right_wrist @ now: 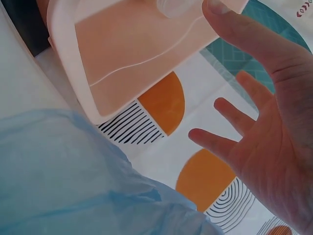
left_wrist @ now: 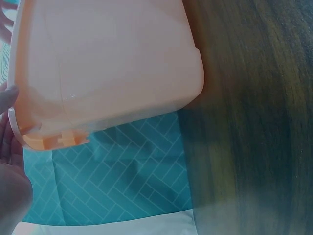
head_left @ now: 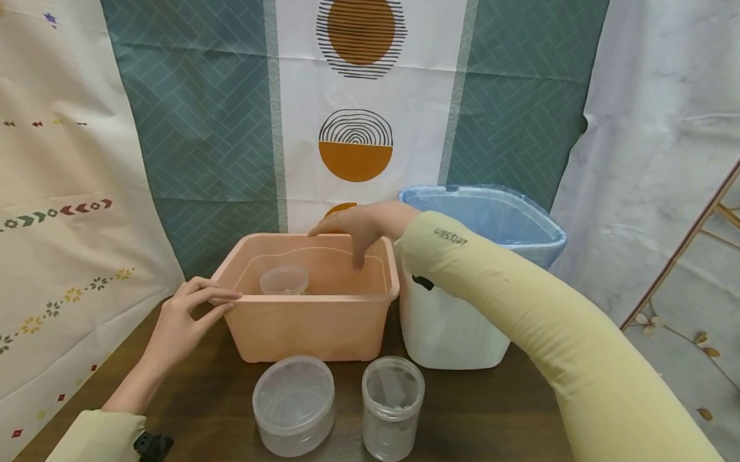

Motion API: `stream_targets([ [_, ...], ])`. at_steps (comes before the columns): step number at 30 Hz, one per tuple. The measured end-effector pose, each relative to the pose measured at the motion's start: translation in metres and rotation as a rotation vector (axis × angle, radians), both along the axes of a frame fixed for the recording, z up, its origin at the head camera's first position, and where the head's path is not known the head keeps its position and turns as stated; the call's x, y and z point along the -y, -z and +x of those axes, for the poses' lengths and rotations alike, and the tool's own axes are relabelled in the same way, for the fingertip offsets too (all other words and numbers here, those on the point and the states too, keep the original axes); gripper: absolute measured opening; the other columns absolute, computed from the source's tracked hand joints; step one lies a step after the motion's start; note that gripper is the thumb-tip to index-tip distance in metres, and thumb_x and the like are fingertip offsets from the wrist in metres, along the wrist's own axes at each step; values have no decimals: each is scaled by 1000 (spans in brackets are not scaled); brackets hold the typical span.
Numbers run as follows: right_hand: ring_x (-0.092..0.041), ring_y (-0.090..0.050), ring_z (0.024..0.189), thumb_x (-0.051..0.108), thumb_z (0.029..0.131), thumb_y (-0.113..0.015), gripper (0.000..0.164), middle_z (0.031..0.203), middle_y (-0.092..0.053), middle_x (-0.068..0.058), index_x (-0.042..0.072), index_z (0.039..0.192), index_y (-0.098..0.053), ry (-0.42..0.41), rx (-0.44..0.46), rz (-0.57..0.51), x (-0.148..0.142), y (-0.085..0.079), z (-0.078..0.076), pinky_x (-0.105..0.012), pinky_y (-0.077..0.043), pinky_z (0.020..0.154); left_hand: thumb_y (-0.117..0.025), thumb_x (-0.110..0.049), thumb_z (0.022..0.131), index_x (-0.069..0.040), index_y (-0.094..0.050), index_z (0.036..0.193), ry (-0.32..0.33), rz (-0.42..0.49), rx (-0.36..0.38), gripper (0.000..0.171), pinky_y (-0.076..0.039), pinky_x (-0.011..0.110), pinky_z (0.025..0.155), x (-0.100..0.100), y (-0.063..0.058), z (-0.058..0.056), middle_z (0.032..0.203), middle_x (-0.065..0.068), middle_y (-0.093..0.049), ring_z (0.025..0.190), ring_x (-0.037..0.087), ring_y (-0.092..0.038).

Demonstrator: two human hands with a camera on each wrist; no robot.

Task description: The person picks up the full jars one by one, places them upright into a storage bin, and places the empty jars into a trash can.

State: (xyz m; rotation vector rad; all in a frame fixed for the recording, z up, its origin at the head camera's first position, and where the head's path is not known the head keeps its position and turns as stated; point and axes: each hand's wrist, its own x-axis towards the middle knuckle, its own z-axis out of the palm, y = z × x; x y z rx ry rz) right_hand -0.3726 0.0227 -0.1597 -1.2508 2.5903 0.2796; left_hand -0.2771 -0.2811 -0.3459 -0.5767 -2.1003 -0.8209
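Note:
My left hand [head_left: 183, 319] pinches the near left corner of a peach plastic bin [head_left: 313, 328] by its rim. In the left wrist view, the thumb and fingers of that hand lie on either side of the bin's rim [left_wrist: 14, 63]. Above the bin's right end hovers my right hand [head_left: 367, 227], its fingers spread and holding nothing. A clear round container [head_left: 284, 280] sits inside the bin on its left side. On the table before the bin stand a wide clear tub [head_left: 294, 405] and a narrower clear jar [head_left: 393, 410].
A white waste bin [head_left: 449, 331] with a blue liner bag [head_left: 488, 212] stands right of the peach bin, under my right forearm. The dark wooden table [head_left: 460, 428] meets a patterned cloth backdrop [head_left: 196, 99] behind. Another printed cloth [head_left: 50, 176] hangs at the left.

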Motion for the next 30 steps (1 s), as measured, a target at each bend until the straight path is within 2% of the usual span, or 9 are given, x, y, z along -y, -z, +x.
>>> stream_targets([
  [9,-17,-24,150,13,78,-83,98,163,-28,5,27,157,-26,-15,18,-38,-3,-4,-1,-36,-22,124,-78,8,75,-13,-79,96,5,0,-1,30,-37,6,81,0,1,-1,96,-3,-63,96,-8,-48],
  [17,-17,-21,151,16,82,-80,96,164,-26,6,29,158,-23,39,44,-89,-10,-11,3,-41,-25,124,-78,9,75,-13,-79,98,10,1,2,31,-37,5,80,-1,2,0,96,-3,-63,96,-7,-49],
  [23,-17,-20,153,20,83,-80,94,164,-24,6,29,158,-24,30,-2,-154,-22,-17,15,-41,-25,124,-78,8,75,-13,-79,98,8,-2,-2,32,-37,4,80,-1,1,0,97,-3,-63,97,-8,-48],
  [30,-16,-20,153,29,83,-80,95,165,-21,8,30,158,-22,5,-4,-303,-45,-24,32,-43,-24,124,-78,8,75,-14,-79,98,-1,-1,-5,32,-37,4,80,0,1,-1,96,-3,-62,97,-9,-48],
])
